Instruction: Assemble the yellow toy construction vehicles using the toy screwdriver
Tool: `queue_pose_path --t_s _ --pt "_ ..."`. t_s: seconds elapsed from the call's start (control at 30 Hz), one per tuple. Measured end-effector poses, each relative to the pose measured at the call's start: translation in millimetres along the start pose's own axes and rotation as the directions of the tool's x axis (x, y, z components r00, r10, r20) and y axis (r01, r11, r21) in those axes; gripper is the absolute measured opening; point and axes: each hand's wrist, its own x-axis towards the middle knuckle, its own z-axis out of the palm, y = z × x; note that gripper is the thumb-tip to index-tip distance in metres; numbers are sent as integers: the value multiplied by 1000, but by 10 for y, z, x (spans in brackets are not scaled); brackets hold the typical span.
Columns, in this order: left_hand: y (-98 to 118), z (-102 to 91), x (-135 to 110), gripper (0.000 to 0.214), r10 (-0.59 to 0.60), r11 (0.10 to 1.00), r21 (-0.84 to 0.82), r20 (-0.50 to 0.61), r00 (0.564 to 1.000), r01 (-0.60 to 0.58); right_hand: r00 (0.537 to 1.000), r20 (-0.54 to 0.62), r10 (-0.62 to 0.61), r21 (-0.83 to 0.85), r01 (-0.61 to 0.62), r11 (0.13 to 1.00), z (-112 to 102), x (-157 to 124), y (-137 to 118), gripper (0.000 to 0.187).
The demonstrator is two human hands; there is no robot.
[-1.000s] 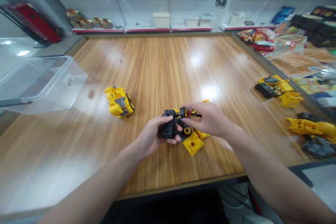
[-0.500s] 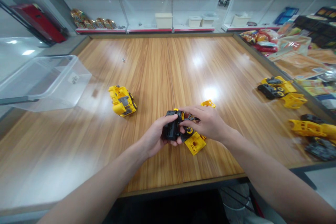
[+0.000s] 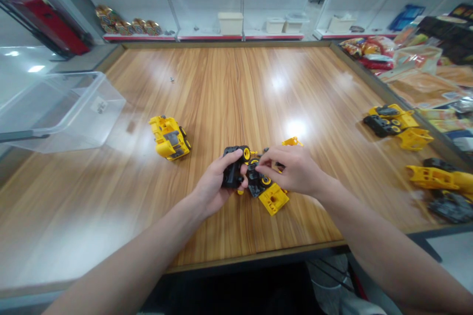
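My left hand grips a black toy truck chassis with a yellow-hubbed wheel at its upper right, held near the table's front. To the right, my right hand is closed, thumb and fingertips together; anything between them is too small to make out. Its fingertips are above a black wheeled toy part on the table. A yellow toy body part lies just below that hand, and another yellow piece peeks out behind it.
A yellow toy truck stands to the left, near a clear plastic bin. On the right are a yellow toy loader and another yellow-and-black toy vehicle. Bagged goods line the right edge. A tiny object lies far back.
My left hand has shifted left with the chassis, away from my right hand. My right fingers have come off the chassis and are now over the black wheeled part.
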Motion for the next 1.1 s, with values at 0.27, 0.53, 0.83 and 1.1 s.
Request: queue_pose_path --t_s 0.27,0.53,0.83,1.1 --pt "17 -9 -8 23 -30 993 -112 21 999 32 900 435 15 -113 38 993 110 -50 -23 11" --pt "-11 -8 0 23 -73 994 -76 108 992 81 915 402 32 -215 60 975 152 -43 -98 11" --pt "-18 -24 27 23 -73 996 -43 84 994 76 911 407 60 -300 71 951 253 -70 -115 19" --pt "-6 -32 33 23 -60 998 -30 64 996 62 960 277 -45 -128 83 988 106 -17 -97 13"
